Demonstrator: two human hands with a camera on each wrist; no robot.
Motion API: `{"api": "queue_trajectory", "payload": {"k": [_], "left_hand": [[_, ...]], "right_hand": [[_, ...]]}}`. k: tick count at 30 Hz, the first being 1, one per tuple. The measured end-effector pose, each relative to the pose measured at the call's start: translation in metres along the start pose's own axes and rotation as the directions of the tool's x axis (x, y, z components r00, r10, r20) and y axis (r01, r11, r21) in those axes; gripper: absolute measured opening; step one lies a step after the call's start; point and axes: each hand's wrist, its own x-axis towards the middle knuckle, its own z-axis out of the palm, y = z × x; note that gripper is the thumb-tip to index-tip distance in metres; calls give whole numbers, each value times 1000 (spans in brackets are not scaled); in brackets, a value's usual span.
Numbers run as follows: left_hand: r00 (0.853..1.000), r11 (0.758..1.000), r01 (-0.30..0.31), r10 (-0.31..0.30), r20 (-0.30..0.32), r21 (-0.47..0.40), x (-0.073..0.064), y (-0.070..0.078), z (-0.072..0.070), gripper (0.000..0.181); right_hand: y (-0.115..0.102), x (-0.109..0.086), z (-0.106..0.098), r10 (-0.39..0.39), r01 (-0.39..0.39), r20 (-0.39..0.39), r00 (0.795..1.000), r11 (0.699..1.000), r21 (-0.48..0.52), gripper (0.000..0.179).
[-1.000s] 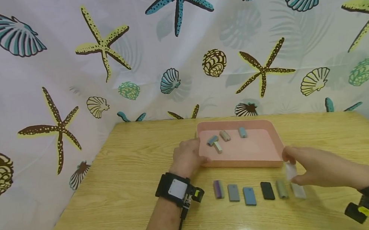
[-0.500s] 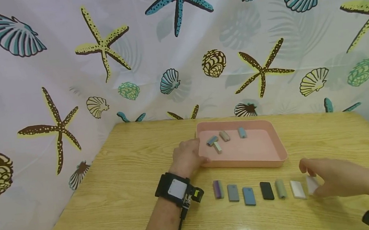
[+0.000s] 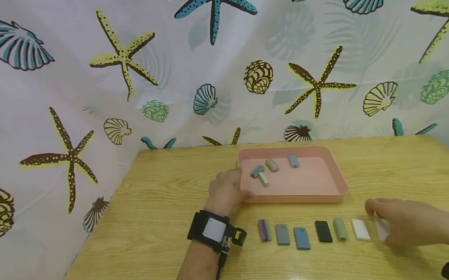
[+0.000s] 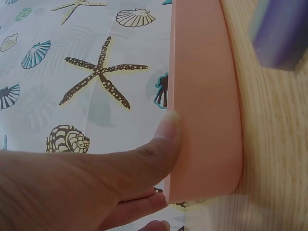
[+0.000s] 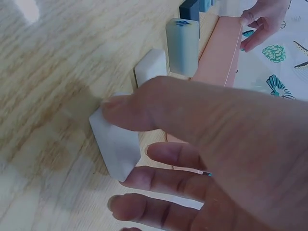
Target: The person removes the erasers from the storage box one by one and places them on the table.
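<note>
My left hand [image 3: 227, 192] grips the near left corner of a pink tray [image 3: 296, 199]; in the left wrist view the thumb lies against its wall. On the right, my right hand [image 3: 418, 220] pinches a white eraser [image 5: 118, 144] between thumb and fingers, at the right end of a row of eraser-like blocks. Just left of it lies another white eraser [image 3: 361, 229]. Further along are a grey-green block [image 3: 340, 229], a black one [image 3: 323, 231], a blue one [image 3: 302, 238], a grey one [image 3: 282, 234] and a purple-edged one [image 3: 264, 230].
Inside the tray lie a blue-grey block [image 3: 257, 170], a beige one [image 3: 272, 165], a pale one [image 3: 263, 179] and a light blue one [image 3: 294, 161]. The wooden table [image 3: 153, 202] meets a shell-patterned curtain [image 3: 183, 62] at its back and left.
My right hand has moved from near the tray's right front corner rightward and down to the row's end, with the white eraser. My left hand has stayed on the tray.
</note>
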Motion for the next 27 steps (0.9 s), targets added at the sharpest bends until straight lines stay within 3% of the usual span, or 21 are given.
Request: {"api": "queue_trajectory", "payload": {"k": [5, 11, 14, 16, 20, 27], "left_hand": [[1000, 1000, 9, -9, 2, 3, 1, -1, 1, 53], [1000, 1000, 9, -9, 10, 12, 2, -2, 2, 55], [1000, 1000, 7, -7, 12, 13, 2, -2, 3, 54], [1000, 1000, 5, -5, 12, 9, 2, -2, 3, 53], [1000, 1000, 4, -4, 11, 8, 3, -2, 2, 49], [1000, 1000, 14, -14, 22, 10, 4, -1, 2, 48]], "right_hand": [[-3, 0, 0, -21, 20, -9, 1000, 999, -27, 51], [-4, 0, -8, -34, 31, 74, 997, 999, 42, 60], [-8, 2, -16, -88, 87, 69, 994, 996, 18, 51], [-13, 4, -21, -158, 158, 14, 987, 987, -38, 41], [-30, 10, -31, -284, 269, -104, 953, 954, -134, 30], [-65, 34, -41, -382, 342, -238, 893, 919, -195, 22]]}}
